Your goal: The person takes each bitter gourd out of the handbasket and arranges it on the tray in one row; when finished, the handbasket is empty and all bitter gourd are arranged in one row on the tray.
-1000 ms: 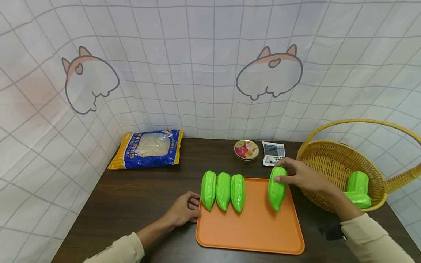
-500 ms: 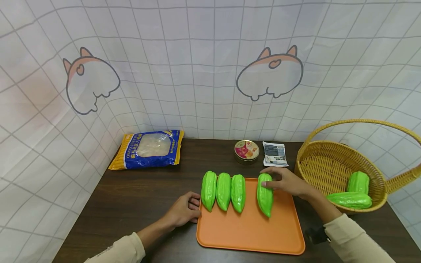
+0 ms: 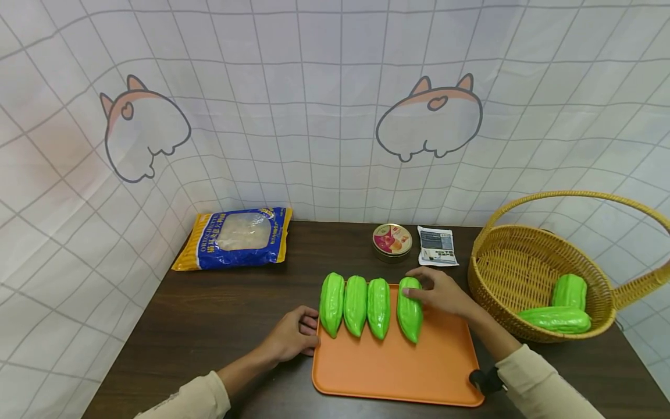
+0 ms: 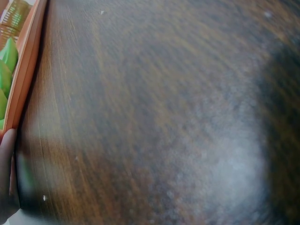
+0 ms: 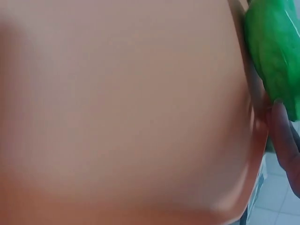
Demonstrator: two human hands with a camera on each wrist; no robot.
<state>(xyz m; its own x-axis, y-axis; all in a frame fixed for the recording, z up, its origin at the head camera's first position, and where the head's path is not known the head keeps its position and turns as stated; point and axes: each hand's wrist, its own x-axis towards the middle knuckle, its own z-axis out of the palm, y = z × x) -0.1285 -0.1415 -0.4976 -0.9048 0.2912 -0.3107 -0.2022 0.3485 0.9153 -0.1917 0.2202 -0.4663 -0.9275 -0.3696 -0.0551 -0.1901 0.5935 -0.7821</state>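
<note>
Green gourd (image 3: 410,314) in R hand (image 3: 441,293) nr far edge of tray (image 3: 395,372), gap L

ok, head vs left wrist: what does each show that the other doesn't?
Head only: the blue-and-yellow bag, round tin, white packet and cartoon prints. It plainly shows the right hand holding a green gourd; can't tell whether left wrist catches that hand.

Left wrist only: pale specks on the table.

Both: orange tray, left hand at its edge, several green gourds, woven basket and table. Left wrist only gets slivers, except the table.
</note>
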